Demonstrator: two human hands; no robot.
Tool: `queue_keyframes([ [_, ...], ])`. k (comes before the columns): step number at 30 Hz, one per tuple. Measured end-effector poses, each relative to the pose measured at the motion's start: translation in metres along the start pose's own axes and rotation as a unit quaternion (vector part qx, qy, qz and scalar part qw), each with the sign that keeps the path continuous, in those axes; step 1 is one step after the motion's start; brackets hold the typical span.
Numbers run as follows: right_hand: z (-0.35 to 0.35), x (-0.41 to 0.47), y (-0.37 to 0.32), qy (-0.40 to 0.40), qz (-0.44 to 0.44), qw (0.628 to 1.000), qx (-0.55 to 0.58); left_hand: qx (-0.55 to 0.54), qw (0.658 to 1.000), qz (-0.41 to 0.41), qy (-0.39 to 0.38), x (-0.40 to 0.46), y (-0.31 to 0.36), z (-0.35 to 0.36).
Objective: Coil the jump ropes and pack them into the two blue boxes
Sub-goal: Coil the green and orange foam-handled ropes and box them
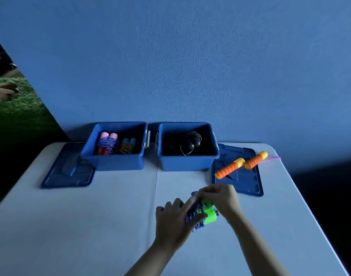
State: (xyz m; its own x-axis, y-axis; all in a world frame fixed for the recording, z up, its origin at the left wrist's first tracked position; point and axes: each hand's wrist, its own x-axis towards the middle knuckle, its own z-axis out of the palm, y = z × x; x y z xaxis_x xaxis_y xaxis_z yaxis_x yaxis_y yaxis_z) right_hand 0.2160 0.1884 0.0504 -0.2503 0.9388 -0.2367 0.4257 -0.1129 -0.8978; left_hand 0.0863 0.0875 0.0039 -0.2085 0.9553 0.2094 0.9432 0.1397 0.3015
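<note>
Two blue boxes (118,145) (187,146) and two lids (69,170) (240,172) stood at twelve o'clock on the white table (90,226) against a blue wall (190,66). Left hand (175,222) gripped, right hand (220,198) pinched the green-handled rope (207,215).

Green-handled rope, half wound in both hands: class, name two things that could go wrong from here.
1. The blue cord hangs in loose loops below the left hand; if the right hand lets go of its end, the coil may unwind off the green handles.
2. The orange-handled rope lies on the right lid, its cord trailing over the table edge; it could slide off.
</note>
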Motion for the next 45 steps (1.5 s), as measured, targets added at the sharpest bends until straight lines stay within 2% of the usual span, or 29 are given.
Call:
queue_keyframes([
  [8,-0.003,-0.001,0.003,-0.002,0.013,0.998,0.064,-0.041,0.999,-0.032,-0.011,0.001,0.004,0.006],
  [19,0.0,-0.006,0.005,0.018,-0.072,0.997,-0.032,-0.013,1.0,-0.009,0.012,0.001,-0.001,0.01],
  [29,-0.005,-0.005,0.016,-0.037,-0.078,0.994,-0.069,-0.034,0.999,-0.001,0.008,-0.002,-0.003,0.008],
  [32,-0.001,-0.006,0.016,-0.01,-0.06,0.996,-0.069,-0.016,0.999,0.032,0.01,-0.004,-0.003,0.007],
  [36,-0.001,-0.008,0.018,0.052,-0.099,0.992,-0.065,-0.008,0.998,0.058,0.016,-0.002,-0.005,0.005],
  [39,-0.002,-0.009,0.016,0.063,-0.089,0.994,-0.023,-0.039,0.998,0.043,0.011,-0.001,-0.007,0.005],
  [43,0.001,-0.011,0.013,0.054,-0.068,0.995,-0.04,-0.1,0.995,-0.005,-0.021,-0.002,-0.009,0.004],
  [45,0.001,-0.01,0.016,0.039,-0.057,0.997,-0.041,-0.106,0.994,-0.024,-0.008,-0.005,-0.009,0.006],
])
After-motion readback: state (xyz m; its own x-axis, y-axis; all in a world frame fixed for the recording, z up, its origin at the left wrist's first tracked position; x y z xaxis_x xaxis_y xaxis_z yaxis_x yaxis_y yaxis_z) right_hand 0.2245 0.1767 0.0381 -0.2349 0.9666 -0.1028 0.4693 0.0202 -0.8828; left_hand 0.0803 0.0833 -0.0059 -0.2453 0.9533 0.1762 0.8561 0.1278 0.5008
